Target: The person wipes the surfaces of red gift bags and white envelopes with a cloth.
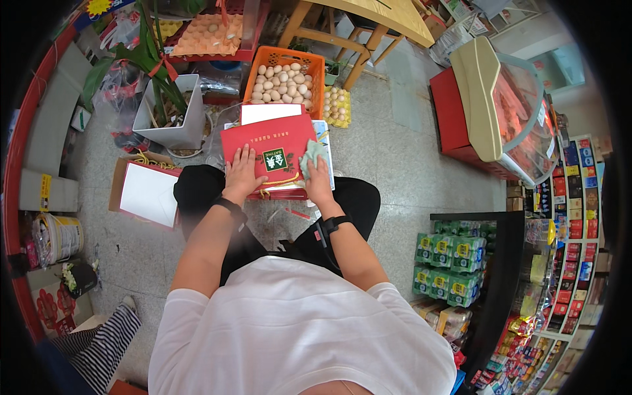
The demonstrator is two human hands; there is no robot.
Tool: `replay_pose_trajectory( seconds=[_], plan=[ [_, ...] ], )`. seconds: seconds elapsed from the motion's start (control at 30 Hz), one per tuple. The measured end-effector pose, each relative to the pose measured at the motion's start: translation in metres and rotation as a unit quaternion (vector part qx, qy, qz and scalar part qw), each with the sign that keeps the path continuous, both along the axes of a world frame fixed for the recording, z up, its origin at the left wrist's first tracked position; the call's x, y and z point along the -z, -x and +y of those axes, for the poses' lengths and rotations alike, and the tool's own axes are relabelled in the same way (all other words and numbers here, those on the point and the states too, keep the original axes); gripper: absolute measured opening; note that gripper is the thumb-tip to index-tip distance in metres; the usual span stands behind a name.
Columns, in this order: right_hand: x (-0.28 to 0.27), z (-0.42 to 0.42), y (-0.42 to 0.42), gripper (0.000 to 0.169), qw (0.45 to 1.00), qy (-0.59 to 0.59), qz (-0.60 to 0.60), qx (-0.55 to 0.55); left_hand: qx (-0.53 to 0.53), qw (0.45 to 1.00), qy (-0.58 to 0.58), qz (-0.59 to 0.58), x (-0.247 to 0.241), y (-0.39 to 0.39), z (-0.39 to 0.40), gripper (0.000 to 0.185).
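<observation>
A red paper gift bag (266,138) with a green and gold emblem and a yellow cord handle lies flat on a stack of similar bags in front of my knees. My left hand (243,173) rests on the bag's left part, fingers spread, holding nothing. At the bag's right edge, my right hand (318,180) presses on a pale green cloth (311,157), its fingers over the lower part of it. White sheets or bag sides show behind and beneath the red bag. What supports the stack is hidden.
Beyond the stack stands an orange crate (316,64) of eggs, beside a yellow egg tray (349,111). A white plant pot (173,126) and a cardboard box (117,190) holding bags are left. Drink packs (449,261) and a red display freezer (454,108) stand right. A person's striped trouser leg (108,345) shows lower left.
</observation>
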State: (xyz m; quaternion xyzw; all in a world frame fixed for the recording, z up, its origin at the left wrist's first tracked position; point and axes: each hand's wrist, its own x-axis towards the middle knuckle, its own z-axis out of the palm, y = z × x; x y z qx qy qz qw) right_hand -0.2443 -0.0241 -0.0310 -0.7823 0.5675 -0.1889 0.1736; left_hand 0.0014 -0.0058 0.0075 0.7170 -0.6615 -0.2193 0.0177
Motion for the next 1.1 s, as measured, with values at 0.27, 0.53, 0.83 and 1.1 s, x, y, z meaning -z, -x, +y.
replay_pose_trajectory(
  seconds=[0.27, 0.53, 0.83, 1.1],
  plan=[
    [-0.009, 0.008, -0.024, 0.051, 0.998, -0.050, 0.024, -0.023, -0.014, 0.999, 0.013, 0.042, 0.000, -0.004, -0.003, 0.090],
    [-0.044, -0.003, -0.058, 0.038, 0.896, -0.226, -0.383, -0.002, 0.045, 0.923, 0.248, 0.291, -0.013, 0.029, 0.010, 0.070],
    [-0.010, -0.009, -0.045, 0.055, 0.997, -0.066, 0.019, -0.023, 0.082, 0.979, 0.138, 0.124, 0.006, 0.029, 0.032, 0.056],
    [-0.016, -0.004, -0.044, 0.060, 0.993, -0.055, 0.084, -0.060, -0.074, 0.991, 0.090, 0.059, 0.012, 0.006, 0.030, 0.051]
  ],
)
